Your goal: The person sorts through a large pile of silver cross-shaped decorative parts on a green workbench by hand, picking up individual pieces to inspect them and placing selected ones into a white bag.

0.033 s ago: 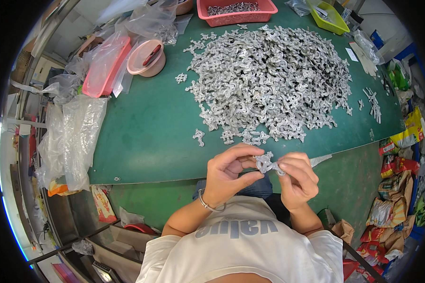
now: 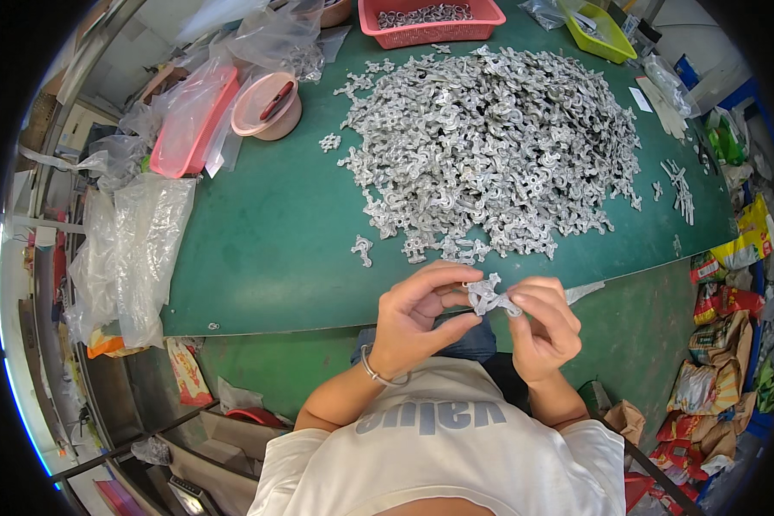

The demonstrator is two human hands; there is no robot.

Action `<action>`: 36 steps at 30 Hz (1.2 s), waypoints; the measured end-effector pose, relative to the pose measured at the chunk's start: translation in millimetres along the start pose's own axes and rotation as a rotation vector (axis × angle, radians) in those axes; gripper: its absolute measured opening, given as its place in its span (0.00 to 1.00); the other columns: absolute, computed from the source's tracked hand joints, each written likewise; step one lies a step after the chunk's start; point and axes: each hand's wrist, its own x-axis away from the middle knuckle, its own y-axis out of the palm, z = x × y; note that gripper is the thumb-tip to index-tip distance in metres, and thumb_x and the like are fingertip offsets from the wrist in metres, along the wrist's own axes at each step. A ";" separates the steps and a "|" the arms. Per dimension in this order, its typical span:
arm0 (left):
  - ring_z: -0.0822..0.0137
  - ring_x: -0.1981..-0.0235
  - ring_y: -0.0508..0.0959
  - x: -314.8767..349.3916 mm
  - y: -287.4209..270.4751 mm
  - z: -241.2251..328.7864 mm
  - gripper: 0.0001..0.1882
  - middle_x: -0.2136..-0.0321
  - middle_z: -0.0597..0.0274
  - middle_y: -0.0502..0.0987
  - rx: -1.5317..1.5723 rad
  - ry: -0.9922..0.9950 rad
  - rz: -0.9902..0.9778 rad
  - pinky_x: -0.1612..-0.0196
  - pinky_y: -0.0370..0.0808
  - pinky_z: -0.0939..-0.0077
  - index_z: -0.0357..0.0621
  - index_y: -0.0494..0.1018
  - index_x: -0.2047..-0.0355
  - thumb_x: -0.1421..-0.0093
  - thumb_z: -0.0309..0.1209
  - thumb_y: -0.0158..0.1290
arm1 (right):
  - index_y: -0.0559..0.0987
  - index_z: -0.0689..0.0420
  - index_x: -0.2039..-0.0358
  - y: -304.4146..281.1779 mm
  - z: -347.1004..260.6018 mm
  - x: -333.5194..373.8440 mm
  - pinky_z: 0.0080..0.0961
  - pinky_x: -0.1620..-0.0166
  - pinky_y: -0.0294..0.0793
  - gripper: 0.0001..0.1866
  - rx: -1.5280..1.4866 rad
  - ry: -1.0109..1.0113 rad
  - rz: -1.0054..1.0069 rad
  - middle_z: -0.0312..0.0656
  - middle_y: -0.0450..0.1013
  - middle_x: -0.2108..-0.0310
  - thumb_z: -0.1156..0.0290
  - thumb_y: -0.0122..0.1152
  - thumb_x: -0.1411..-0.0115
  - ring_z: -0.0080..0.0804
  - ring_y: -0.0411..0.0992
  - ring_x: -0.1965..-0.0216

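Observation:
A small grey metal casting [image 2: 488,297] with curved arms is held in the air just off the table's near edge. My right hand [image 2: 543,327] pinches its right end between thumb and fingers. My left hand [image 2: 421,314], with a bracelet at the wrist, curls round its left side, index fingertip and thumb at the piece. Beyond my hands, a large heap of similar grey castings [image 2: 499,146] covers much of the green table [image 2: 275,249]. One loose casting [image 2: 363,250] lies apart from the heap, left of it.
A pink basket [image 2: 430,36] of metal rings stands at the back. Leftward are a pink bowl [image 2: 267,107] holding a red-handled tool, a pink tray [image 2: 185,142] and plastic bags [image 2: 138,258]. A yellow-green basket [image 2: 598,34] sits back right; thin metal pieces [image 2: 681,191] lie near the right edge.
The casting has turned slightly between my fingers, so its arms point differently. Both hands stay in nearly the same place.

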 end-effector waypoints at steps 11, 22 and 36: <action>0.64 0.55 0.69 -0.5 2.1 1.7 0.21 0.58 0.51 0.65 -0.027 -0.020 0.005 0.53 0.70 0.72 0.26 0.65 0.57 0.56 0.09 0.50 | 0.75 0.68 0.71 -1.4 -2.0 -1.5 0.27 0.69 0.68 0.14 -0.005 0.049 -0.014 0.47 0.72 0.75 0.88 0.61 0.64 0.38 0.68 0.73; 0.75 0.82 0.71 1.9 -1.0 0.1 0.06 0.79 0.58 0.73 0.021 -0.319 0.183 0.79 0.68 0.85 0.30 0.70 0.68 0.45 0.21 0.49 | 0.73 0.66 0.73 -0.6 1.0 10.2 0.18 0.69 0.66 0.04 -0.639 0.707 0.000 0.42 0.70 0.76 0.81 0.49 0.44 0.24 0.69 0.75; 0.77 0.85 0.69 -2.2 -2.8 6.1 0.09 0.81 0.62 0.73 0.393 -0.553 0.168 0.83 0.65 0.87 0.36 0.70 0.71 0.42 0.30 0.48 | 0.71 0.66 0.74 -2.1 -5.0 10.3 0.19 0.71 0.65 0.10 -0.833 0.803 -0.070 0.43 0.69 0.78 0.75 0.44 0.40 0.24 0.67 0.77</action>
